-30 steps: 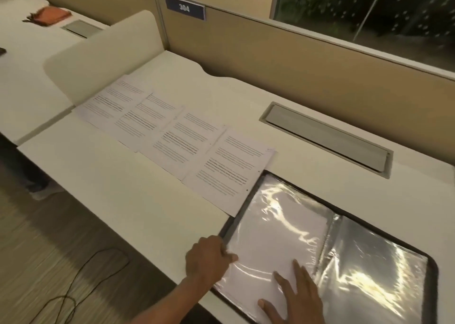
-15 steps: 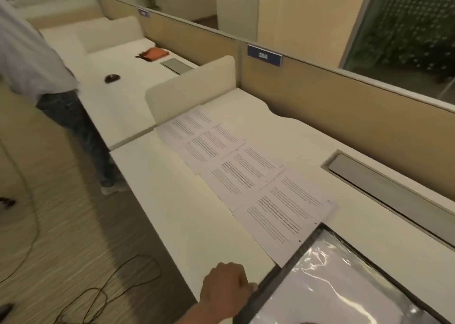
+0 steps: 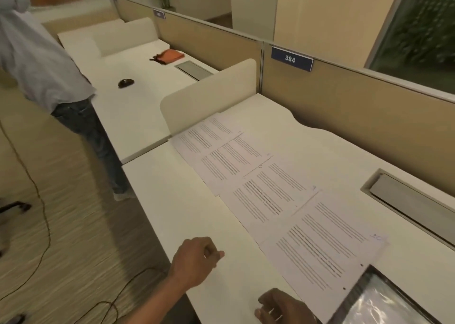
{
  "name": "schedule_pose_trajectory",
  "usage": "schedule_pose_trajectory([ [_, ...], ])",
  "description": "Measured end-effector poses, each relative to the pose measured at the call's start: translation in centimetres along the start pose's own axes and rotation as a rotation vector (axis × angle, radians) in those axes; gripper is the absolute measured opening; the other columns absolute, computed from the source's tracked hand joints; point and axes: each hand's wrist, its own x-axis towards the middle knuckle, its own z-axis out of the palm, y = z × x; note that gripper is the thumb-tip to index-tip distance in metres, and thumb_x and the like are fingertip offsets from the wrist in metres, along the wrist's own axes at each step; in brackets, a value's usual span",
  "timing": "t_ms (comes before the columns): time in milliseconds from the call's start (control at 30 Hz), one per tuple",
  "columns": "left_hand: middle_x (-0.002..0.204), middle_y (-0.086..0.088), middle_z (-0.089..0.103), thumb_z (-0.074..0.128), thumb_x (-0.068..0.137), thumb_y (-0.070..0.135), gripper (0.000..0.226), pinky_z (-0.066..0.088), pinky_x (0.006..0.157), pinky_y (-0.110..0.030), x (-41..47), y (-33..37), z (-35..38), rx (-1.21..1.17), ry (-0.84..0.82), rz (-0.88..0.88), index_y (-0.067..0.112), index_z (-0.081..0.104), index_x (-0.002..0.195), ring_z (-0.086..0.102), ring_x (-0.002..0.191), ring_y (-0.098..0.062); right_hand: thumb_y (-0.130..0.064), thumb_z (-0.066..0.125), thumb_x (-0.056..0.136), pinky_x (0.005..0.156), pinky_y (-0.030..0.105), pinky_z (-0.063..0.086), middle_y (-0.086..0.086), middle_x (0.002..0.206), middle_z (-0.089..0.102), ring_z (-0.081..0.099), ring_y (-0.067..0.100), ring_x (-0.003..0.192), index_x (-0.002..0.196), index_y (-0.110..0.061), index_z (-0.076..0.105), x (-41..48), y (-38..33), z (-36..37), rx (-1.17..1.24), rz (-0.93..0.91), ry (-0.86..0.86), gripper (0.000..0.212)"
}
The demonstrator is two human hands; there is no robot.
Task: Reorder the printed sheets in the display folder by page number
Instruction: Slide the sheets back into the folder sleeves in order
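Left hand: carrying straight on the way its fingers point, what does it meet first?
The left hand would likely meet the nearest printed sheet first; its height above the desk is unclear.

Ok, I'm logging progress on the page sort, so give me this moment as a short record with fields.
sheets: four printed sheets in an overlapping row on the desk
folder: display folder open, only its corner in view
left hand: curled, holding nothing
right hand: curled beside the nearest sheet; grip unclear
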Motion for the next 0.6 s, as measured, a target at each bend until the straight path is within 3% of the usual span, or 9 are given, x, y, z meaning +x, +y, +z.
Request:
schedule_pose_trajectory([
  [67,0.069,0.017,0.073,0.074,0.091,0.057,0.033,0.062,0.07,-0.039,5.1,-1.2,-2.3,0.004,0.005,0.018,0.029,0.069,0.075,0.069,0.064,-0.005,-0.061,0.07,0.088,0.077,0.002,0.042,-0.058,0.106,0.045,0.054,-0.025,0.093,0.097,-0.043,0.064,3.5,-1.5,0.1,-0.029,0.009,0.063,0.021],
  [100,0.069,0.016,0.072,0.074,0.09,0.059,0.034,0.062,0.07,-0.041,7.7,-1.7,-3.7,0.009,0.013,0.03,0.029,0.068,0.075,0.069,0.065,-0.007,-0.063,0.069,0.087,0.076,0.004,0.043,-0.045,0.104,0.059,0.058,-0.021,0.091,0.1,-0.043,0.065,5.5,-2.4,0.2,-0.035,0.02,0.085,0.024],
  [167,0.068,0.015,0.072,0.074,0.087,0.06,0.035,0.062,0.068,-0.041,13.3,-2.6,-6.6,0.029,0.03,0.061,0.028,0.067,0.073,0.069,0.066,-0.009,-0.061,0.071,0.086,0.074,0.008,0.047,-0.026,0.095,0.07,0.063,-0.013,0.087,0.101,-0.043,0.066,9.7,-4.9,0.4,-0.031,0.067,0.106,0.024],
  [367,0.071,0.013,0.073,0.079,0.087,0.054,0.033,0.062,0.069,-0.034,26.9,-2.4,-16.0,0.093,0.055,0.128,0.028,0.066,0.071,0.07,0.068,-0.007,-0.055,0.076,0.084,0.075,0.024,0.057,-0.04,0.093,0.065,0.067,-0.005,0.083,0.094,-0.042,0.068,20.8,-12.1,-0.3,0.039,0.067,0.213,0.018],
  [533,0.079,0.012,0.069,0.078,0.09,0.05,0.03,0.048,0.062,-0.027,35.2,-2.0,-20.7,0.177,0.072,0.147,0.024,0.068,0.08,0.066,0.076,-0.013,-0.049,0.079,0.086,0.077,0.029,0.058,-0.024,0.083,0.071,0.067,-0.004,0.079,0.097,-0.037,0.072,30.1,-17.2,-2.2,0.052,0.074,0.269,0.018],
  [600,0.084,0.011,0.069,0.076,0.092,0.049,0.029,0.05,0.066,-0.029,37.2,-1.9,-21.3,0.211,0.083,0.161,0.022,0.069,0.084,0.067,0.081,-0.015,-0.044,0.081,0.087,0.079,0.032,0.06,-0.021,0.085,0.072,0.068,-0.003,0.078,0.098,-0.035,0.073,32.5,-18.5,-3.2,0.116,0.087,0.293,0.017],
])
